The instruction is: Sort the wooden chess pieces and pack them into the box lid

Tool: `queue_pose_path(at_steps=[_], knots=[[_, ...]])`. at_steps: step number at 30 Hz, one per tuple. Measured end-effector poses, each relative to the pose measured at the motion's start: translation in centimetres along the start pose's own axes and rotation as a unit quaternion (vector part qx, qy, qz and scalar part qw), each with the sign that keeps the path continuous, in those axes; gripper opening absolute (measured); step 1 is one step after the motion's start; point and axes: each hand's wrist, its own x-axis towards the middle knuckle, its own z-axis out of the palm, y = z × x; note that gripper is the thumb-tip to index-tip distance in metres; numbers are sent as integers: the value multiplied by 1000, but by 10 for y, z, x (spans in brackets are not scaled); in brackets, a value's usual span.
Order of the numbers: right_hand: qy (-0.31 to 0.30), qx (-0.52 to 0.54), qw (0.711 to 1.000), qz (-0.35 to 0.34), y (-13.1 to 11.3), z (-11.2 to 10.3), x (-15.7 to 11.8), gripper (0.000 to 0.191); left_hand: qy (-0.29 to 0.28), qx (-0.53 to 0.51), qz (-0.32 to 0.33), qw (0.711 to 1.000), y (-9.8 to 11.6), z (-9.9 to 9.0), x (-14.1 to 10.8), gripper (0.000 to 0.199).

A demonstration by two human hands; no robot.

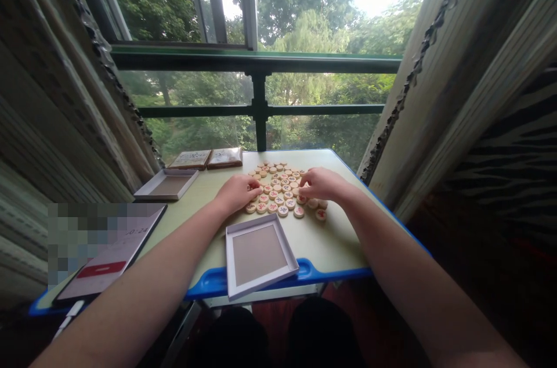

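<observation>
Round wooden Chinese chess pieces (pixel 272 206) with red or dark characters lie in a loose patch on the pale tabletop (pixel 348 234); some show plain faces. At the left edge of the patch, my left hand (pixel 235 194) is bent into a pinch on a Chinese chess piece. Opposite it, my right hand (pixel 326 184) has its fingers and thumb curled around a piece at the right side, partly hidden by the fingers. Nearer me, a shallow white box lid (pixel 285 240) with a grey-brown inside rests open side up, overhanging the blue table edge.
Another shallow box part (pixel 150 191) sits at the left, with two flat wrapped packs (pixel 225 158) behind it. A tablet (pixel 117 258) with a cable (pixel 72 313) lies at the left edge. Curtains (pixel 418 83) hang on both sides, and a green railing (pixel 261 92) stands behind the table.
</observation>
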Motion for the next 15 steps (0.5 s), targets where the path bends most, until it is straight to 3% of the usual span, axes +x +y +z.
queue_pose_path(at_steps=[7, 15], knots=[[-14, -15, 1000, 23, 1, 12, 6, 28, -7, -43, 4, 999, -2, 3, 1, 27], [-39, 52, 998, 23, 1, 16, 9, 23, -2, -127, -87, 988, -2, 3, 0, 47]])
